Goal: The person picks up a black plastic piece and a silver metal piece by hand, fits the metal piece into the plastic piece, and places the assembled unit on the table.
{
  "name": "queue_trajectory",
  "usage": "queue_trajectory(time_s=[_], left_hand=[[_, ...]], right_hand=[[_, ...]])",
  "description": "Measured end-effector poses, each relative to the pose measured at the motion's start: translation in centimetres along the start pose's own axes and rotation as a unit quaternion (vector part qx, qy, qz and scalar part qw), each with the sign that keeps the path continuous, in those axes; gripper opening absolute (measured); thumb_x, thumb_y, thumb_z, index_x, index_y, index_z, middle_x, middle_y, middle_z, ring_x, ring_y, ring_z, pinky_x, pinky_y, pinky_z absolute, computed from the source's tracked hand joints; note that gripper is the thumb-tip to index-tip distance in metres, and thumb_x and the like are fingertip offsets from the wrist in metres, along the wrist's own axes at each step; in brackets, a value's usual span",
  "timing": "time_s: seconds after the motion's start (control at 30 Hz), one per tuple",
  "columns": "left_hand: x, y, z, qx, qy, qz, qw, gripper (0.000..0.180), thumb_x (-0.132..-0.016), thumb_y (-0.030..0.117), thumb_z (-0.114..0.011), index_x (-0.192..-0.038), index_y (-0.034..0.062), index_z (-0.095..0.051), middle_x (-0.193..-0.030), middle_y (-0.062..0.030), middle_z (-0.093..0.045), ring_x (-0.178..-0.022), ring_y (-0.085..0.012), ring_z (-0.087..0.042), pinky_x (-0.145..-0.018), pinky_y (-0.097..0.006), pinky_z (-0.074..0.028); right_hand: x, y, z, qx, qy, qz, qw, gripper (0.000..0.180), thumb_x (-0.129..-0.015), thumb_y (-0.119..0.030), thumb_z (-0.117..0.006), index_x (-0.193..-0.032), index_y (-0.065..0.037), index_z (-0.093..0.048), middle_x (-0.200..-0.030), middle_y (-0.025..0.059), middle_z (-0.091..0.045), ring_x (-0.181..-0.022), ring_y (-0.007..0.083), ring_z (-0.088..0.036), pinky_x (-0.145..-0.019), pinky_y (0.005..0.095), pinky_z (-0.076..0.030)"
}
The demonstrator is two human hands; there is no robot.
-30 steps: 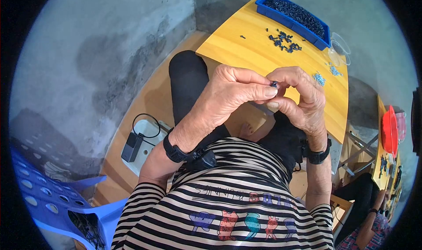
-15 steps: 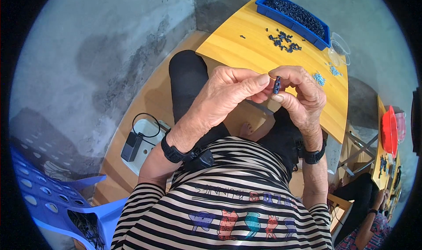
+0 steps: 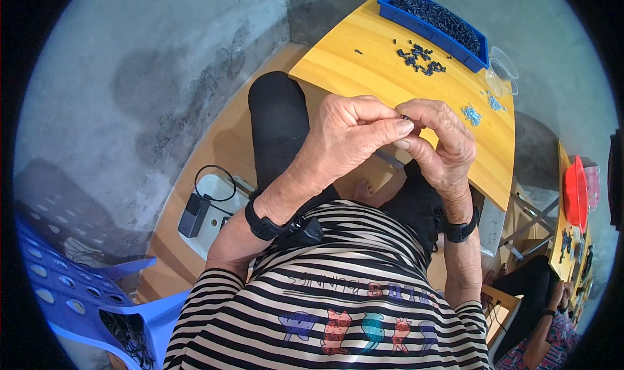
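Observation:
In front of my body, above the gap between my knees and the table, both hands meet fingertip to fingertip. Between the thumb and index finger of my right hand (image 3: 445, 139) is a small dark plastic part (image 3: 405, 117); only a bit of its top shows. My left hand (image 3: 348, 136) is closed in a pinch, its thumb and fingertip pressed against that same part. Whatever the left fingertips hold is hidden. Beyond my hands, several loose black pieces (image 3: 431, 67) lie on the yellow table (image 3: 351, 35), with small pale blue bits (image 3: 471, 115) to their right.
A blue tray (image 3: 429, 36) full of black pieces stands at the table's far edge, beside a clear plastic container (image 3: 499, 77). A blue plastic chair (image 3: 58, 272) is at left. At right, a person sits near another table with a red basin (image 3: 575, 191).
My left fingertips have moved right, onto the dark part, which was mostly visible before and is now largely covered. My right hand has tilted slightly inward.

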State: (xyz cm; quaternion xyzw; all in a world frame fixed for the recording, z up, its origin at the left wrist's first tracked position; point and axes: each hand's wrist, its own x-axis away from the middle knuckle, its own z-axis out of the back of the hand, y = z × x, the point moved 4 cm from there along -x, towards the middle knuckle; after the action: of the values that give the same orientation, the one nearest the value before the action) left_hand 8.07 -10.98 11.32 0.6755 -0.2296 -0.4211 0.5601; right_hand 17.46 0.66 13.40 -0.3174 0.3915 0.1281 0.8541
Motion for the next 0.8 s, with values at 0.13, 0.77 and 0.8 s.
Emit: queue_trajectory(time_s=[0.13, 0.77, 0.8], left_hand=[[0.0, 0.3, -0.2, -0.067, 0.012, -0.061, 0.996, 0.013, -0.082, 0.010, -0.068, -0.086, -0.0027, -0.069, -0.074, -0.0038, -0.066, -0.070, -0.0068, -0.058, -0.064, -0.020, -0.047], [-0.8, -1.0, 0.2, -0.073, 0.069, -0.085, 0.991, 0.013, -0.080, 0.007, -0.068, -0.089, -0.0024, -0.069, -0.076, -0.0054, -0.066, -0.069, -0.0075, -0.060, -0.061, -0.021, -0.047], [-0.8, -1.0, 0.3, -0.085, 0.065, -0.081, 0.991, 0.012, -0.080, 0.007, -0.068, -0.089, -0.0022, -0.069, -0.075, -0.0052, -0.065, -0.069, -0.0074, -0.060, -0.061, -0.021, -0.047]], right_hand=[[0.1, -0.1, 0.2, 0.027, 0.005, 0.004, 1.000, 0.031, -0.068, -0.006, -0.076, -0.097, -0.003, -0.064, -0.090, 0.0092, -0.065, -0.073, 0.0163, -0.062, -0.062, 0.0260, -0.051], [0.1, 0.3, -0.4, 0.134, -0.023, 0.015, 0.991, 0.052, -0.063, -0.007, -0.078, -0.111, -0.003, -0.058, -0.089, 0.0105, -0.064, -0.069, 0.0188, -0.062, -0.061, 0.0280, -0.051], [0.0, 0.2, -0.5, 0.144, -0.026, 0.002, 0.989, 0.055, -0.062, -0.009, -0.078, -0.113, -0.003, -0.057, -0.088, 0.0105, -0.064, -0.070, 0.0195, -0.062, -0.062, 0.0288, -0.051]])
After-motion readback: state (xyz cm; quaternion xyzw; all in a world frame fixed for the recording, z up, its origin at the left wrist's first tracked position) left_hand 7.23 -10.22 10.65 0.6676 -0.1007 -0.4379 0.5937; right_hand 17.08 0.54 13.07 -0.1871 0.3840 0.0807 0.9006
